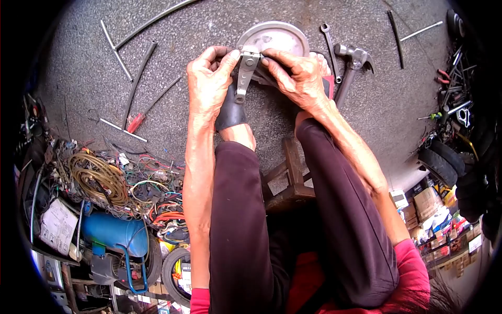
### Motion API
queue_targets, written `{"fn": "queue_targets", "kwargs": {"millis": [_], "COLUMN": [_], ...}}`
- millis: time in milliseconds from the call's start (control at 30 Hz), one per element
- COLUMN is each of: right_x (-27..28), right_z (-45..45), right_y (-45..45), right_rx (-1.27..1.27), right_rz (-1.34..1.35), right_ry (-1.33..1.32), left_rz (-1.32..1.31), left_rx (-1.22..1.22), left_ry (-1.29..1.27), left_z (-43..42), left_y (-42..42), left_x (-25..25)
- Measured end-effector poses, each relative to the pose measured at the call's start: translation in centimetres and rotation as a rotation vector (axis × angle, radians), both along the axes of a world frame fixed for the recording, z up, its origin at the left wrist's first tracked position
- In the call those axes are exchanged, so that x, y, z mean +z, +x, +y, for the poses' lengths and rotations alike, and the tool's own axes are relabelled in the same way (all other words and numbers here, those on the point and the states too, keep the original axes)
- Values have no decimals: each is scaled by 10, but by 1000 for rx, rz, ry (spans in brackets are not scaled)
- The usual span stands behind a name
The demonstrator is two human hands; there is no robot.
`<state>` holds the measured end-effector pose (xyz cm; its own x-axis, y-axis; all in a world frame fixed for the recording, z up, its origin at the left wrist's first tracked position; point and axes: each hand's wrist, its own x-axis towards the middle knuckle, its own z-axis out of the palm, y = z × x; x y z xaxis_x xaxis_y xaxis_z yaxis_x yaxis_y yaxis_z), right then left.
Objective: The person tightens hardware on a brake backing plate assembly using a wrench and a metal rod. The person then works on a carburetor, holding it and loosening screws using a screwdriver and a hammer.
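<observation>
My left hand (209,78) pinches the top left of a grey metal lever arm (246,78), which has several small holes and a bolt head near its upper end. The fingertips of my right hand (298,78) are closed at the right side of that same upper end; a small dark piece there is too small to name. Just beyond my fingers lies a round, shallow metal disc (274,36) with a raised rim, partly hidden by my hands. The lever arm's lower end hangs down in front of my dark shoe (230,110).
To the right lie a combination wrench (329,49) and a claw hammer (353,63). On the left are a T-handle wrench (116,49) and a red-handled screwdriver (138,121). A wooden stool (293,193) stands between my legs, a blue compressor tank (115,233) at lower left.
</observation>
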<state>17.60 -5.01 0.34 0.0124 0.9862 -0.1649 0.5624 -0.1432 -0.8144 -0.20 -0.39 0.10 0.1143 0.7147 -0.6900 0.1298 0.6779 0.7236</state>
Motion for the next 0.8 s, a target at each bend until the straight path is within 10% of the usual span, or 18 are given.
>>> {"fn": "queue_targets", "kwargs": {"millis": [800], "right_x": [7], "right_z": [9], "right_y": [4], "right_rx": [75], "right_rz": [-39], "right_ry": [17], "left_rz": [-181], "left_rx": [57], "left_ry": [-56], "left_z": [4], "left_y": [-3], "left_x": [-4]}}
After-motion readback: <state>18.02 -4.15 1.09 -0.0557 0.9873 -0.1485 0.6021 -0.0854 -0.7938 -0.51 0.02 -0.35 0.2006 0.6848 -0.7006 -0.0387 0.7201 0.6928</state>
